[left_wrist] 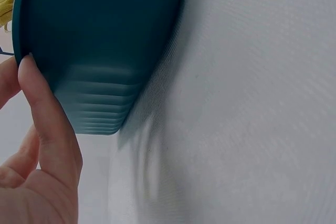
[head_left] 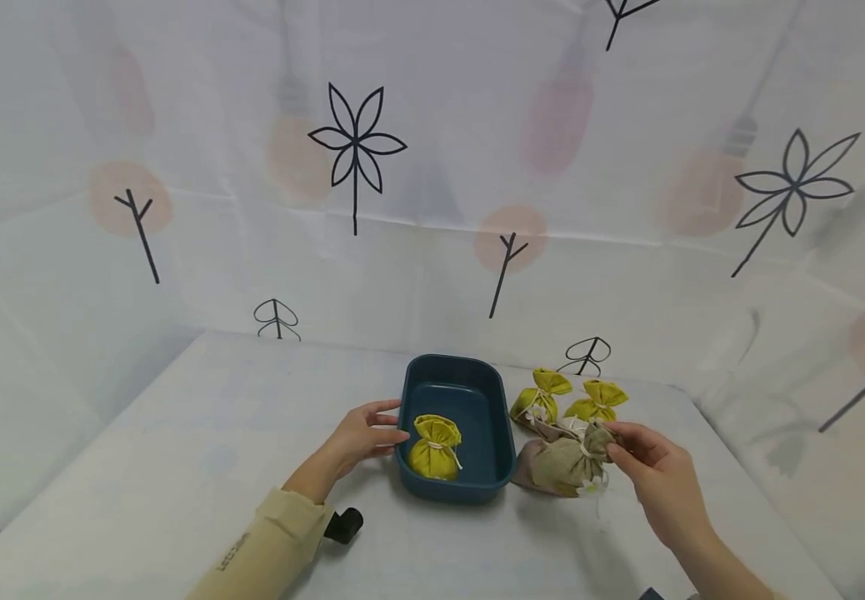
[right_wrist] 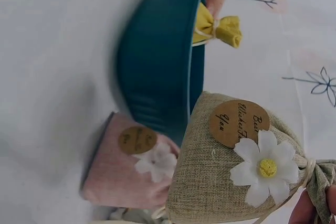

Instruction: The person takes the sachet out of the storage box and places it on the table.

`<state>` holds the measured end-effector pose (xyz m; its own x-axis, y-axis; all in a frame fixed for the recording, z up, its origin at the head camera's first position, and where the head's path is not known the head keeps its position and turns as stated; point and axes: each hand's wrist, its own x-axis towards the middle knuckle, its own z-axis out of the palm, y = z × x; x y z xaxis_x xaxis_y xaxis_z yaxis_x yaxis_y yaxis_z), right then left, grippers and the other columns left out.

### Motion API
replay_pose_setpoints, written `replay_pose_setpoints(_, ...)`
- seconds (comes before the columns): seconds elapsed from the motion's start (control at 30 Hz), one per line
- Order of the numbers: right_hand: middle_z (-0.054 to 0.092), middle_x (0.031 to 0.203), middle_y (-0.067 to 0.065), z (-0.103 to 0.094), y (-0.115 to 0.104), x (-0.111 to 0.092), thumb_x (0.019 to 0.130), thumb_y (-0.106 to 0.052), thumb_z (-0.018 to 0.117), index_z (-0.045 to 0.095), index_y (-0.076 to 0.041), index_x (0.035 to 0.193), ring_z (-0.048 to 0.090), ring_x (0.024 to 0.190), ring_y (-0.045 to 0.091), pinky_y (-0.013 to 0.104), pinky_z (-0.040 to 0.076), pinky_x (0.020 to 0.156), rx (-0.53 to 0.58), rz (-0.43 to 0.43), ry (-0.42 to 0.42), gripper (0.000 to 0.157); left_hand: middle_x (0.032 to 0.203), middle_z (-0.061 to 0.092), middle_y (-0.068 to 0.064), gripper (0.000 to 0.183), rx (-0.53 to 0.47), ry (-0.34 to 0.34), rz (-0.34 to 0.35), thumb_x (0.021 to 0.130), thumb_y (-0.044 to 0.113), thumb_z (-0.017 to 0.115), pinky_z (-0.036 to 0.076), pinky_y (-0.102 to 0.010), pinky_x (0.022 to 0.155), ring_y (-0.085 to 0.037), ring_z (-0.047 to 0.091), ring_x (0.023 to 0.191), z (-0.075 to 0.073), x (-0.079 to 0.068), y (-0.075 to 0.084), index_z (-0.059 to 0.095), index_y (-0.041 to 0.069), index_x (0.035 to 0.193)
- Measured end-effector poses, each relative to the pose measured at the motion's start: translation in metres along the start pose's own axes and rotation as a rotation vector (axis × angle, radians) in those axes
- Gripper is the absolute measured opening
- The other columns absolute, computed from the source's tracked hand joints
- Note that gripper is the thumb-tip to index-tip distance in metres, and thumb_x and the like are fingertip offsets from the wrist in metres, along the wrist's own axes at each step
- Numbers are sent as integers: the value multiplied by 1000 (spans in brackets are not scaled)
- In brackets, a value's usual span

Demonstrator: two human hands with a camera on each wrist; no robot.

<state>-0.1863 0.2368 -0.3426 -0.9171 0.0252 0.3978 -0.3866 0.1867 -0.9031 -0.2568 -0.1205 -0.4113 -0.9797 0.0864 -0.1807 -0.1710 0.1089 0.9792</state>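
My left hand (head_left: 363,435) holds the near-left side of a dark teal plastic bin (head_left: 509,433), with its thumb and a finger at the rim. In the bin's near-left corner stands a yellow drawstring pouch (head_left: 434,454). My right hand (head_left: 653,467) pinches the gathered neck of a beige burlap drawstring pouch (right_wrist: 210,166), held off the table just right of the bin. That pouch bears a white fabric daisy (right_wrist: 252,187) and a round brown tag (right_wrist: 231,121). In the right wrist view, a pink pouch (right_wrist: 113,182) sits behind it, beside the bin.
Two more yellow pouches (head_left: 545,396) (head_left: 599,402) stand right of the bin, toward the back. A small black object (head_left: 345,526) lies by the left sleeve. White cloth covers the table (head_left: 177,467), and a printed curtain (head_left: 417,275) hangs behind it.
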Motion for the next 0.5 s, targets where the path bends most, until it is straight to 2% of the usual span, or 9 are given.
replay_pose_setpoints(0.07,66,88,-10,-3,3,-2,86,10,58,68,-6,99,59,79,1,13,48,60,-7,14,12,23,122,53,-16,65,1,0,0,78,9,76,54,-33,75,-19,62,85,0,0,0,48,10,136)
replay_pose_setpoints(0.13,66,87,-11,-6,5,-4,86,9,59,69,-6,100,60,78,0,13,47,56,-45,40,28,22,122,53,-16,64,-1,-2,0,78,9,76,54,-33,74,-19,62,85,0,0,0,48,10,136)
replay_pose_setpoints(0.23,65,87,-15,-12,7,-4,87,7,58,65,3,105,60,79,-1,13,49,58,-126,85,34,19,122,53,-16,65,-9,-6,2,78,9,76,54,-33,74,-19,62,85,0,0,1,48,9,136)
replay_pose_setpoints(0.33,64,87,-16,-19,10,-3,87,7,58,62,10,107,60,81,-1,15,50,65,-158,128,29,20,122,53,-16,66,-14,-7,2,77,9,76,54,-33,74,-19,62,84,0,0,1,48,9,136)
replay_pose_setpoints(0.5,64,88,-16,-29,20,-3,87,6,58,62,8,106,60,81,-1,15,50,68,-165,171,8,19,121,54,-16,65,-16,0,-3,77,8,76,54,-33,74,-19,62,84,0,1,0,48,10,136)
